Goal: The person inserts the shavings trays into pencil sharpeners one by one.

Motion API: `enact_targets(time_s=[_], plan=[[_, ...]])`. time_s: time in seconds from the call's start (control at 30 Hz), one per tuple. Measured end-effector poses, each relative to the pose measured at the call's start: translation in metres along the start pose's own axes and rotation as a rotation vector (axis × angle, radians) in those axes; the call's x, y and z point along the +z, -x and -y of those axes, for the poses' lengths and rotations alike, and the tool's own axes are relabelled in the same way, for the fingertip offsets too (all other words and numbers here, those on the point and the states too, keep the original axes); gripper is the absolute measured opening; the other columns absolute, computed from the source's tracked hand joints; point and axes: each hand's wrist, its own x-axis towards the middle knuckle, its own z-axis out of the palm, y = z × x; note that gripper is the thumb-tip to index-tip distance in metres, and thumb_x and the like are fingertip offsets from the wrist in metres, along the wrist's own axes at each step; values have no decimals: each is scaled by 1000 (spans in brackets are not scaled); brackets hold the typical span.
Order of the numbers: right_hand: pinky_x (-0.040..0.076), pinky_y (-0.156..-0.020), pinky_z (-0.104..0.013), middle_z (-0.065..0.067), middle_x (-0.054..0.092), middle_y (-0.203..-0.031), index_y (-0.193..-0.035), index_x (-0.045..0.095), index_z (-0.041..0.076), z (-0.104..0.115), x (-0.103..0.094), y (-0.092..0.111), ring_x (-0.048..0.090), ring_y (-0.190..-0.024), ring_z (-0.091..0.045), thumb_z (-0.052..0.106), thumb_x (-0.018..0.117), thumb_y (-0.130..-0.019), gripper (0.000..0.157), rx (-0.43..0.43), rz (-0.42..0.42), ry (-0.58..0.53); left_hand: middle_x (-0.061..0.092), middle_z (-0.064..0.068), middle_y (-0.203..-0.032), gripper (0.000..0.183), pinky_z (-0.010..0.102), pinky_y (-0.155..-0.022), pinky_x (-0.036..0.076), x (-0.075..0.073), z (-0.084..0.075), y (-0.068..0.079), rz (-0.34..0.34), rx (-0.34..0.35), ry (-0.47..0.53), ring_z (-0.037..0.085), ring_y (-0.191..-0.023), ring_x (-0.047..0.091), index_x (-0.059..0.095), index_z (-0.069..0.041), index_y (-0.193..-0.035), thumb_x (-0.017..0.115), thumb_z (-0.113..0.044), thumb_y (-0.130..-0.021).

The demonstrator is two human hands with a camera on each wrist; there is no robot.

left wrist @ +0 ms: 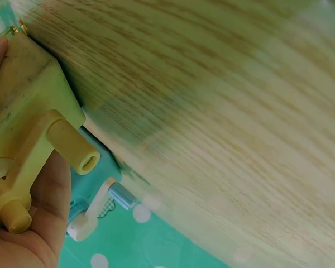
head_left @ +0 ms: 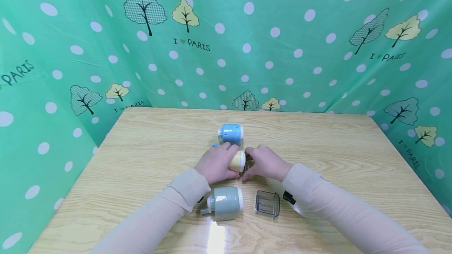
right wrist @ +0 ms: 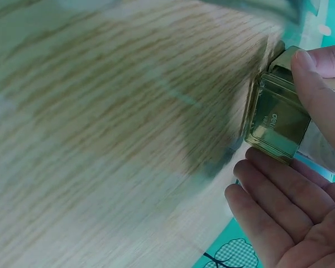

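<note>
The person's left hand [head_left: 216, 164] grips a pale yellow plastic pencil sharpener [head_left: 234, 162], rounded in the body and white-rimmed at its right end, and from the left wrist I can see its yellow crank handle [left wrist: 36, 151] sticking out by the palm. Nearer the person than this yellow sharpener, and slightly to its left, sits a grey-green rounded plastic sharpener [head_left: 226, 203], its crank also pointing left and its pale rim to the right. Just beyond the yellow sharpener stands a glossy bright blue plastic sharpener [head_left: 231, 133], with a white rim and a blue-knobbed crank on its left. Against the yellow sharpener's right end, the right hand [head_left: 266, 164] has thumb and fingertips on opposite edges of a small see-through smoky plastic drawer [right wrist: 276, 120]; I can't tell how far in it sits. The two hands are close, with the yellow sharpener's white rim between them. Nearer the person and to the right of the yellow sharpener, another clear smoky plastic drawer [head_left: 267, 204] lies on the wood-grained bench [head_left: 148, 148].
</note>
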Motion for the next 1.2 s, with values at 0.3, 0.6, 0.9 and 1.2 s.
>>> enact_targets(time_s=[0.3, 0.6, 0.9, 1.2], plan=[[55, -88, -32, -4, 73, -108, -112, 66, 8, -1, 2, -2, 67, -94, -15, 40, 93, -61, 66, 4, 7, -1, 59, 1, -101, 63, 30, -72, 50, 0, 1, 0, 5, 8, 20, 14, -83, 54, 55, -16, -122, 87, -39, -73], [56, -85, -31, -4, 74, -104, -107, 67, 8, 0, 3, -3, 68, -92, -15, 38, 93, -61, 61, -20, -4, -3, 58, 2, -103, 63, 31, -74, 51, -1, 1, 1, 9, 14, 32, 15, -84, 55, 54, -15, -122, 87, -37, -73], [56, -79, -29, -2, 74, -97, -103, 67, 8, 2, 4, -4, 64, -82, -9, 36, 94, -61, 58, -42, -13, -16, 58, 2, -104, 63, 31, -75, 50, -3, 1, 1, 20, 8, 48, 15, -85, 54, 54, -15, -124, 87, -35, -74], [53, -69, -26, 0, 70, -87, -103, 66, 7, 3, 5, -5, 59, -72, -8, 40, 94, -59, 62, -48, -25, 15, 59, 2, -104, 64, 31, -76, 51, -2, 2, 0, 10, 19, 59, 15, -85, 55, 55, -14, -124, 87, -35, -73]])
